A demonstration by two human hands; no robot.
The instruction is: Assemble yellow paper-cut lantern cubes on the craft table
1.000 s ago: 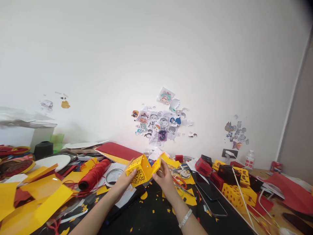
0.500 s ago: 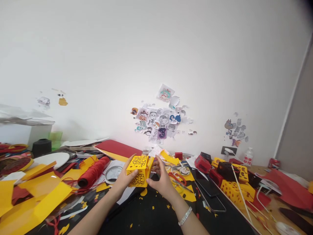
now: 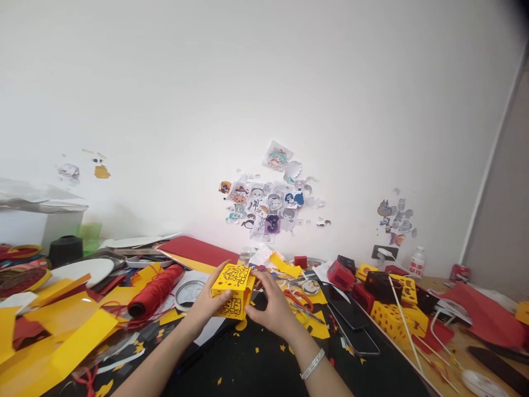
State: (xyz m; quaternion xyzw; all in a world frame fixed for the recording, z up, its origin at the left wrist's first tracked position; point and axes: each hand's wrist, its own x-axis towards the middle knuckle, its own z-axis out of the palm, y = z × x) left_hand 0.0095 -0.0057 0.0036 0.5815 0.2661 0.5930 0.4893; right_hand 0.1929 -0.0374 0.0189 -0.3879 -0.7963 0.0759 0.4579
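A yellow paper box (image 3: 235, 278) with black cut-out patterned faces is held up over the black mat (image 3: 231, 361). My left hand (image 3: 209, 303) is closed around its left side, thumb across the front edge and the other fingers mostly hidden behind. At the right side, where a yellow side panel stands, my right hand (image 3: 270, 303) curls with its fingertips at the upper edge and its thumb against the lower edge. Red-handled scissors (image 3: 303, 300) lie just beyond my right hand. A roll of tape (image 3: 188, 293) is left of the box.
A spool of red cord (image 3: 155, 292) and yellow paper sheets (image 3: 82, 344) cover the left. To the right lie a phone (image 3: 347, 303), a yellow spotted box (image 3: 399, 320) and red paper (image 3: 481, 311). Small yellow scraps dot the mat. Cut-out drawings (image 3: 273, 204) are stuck on the wall.
My right hand has moved left onto the box's right side, and its fingers have closed in. The box has turned slightly in my left hand. The view has shifted a little.
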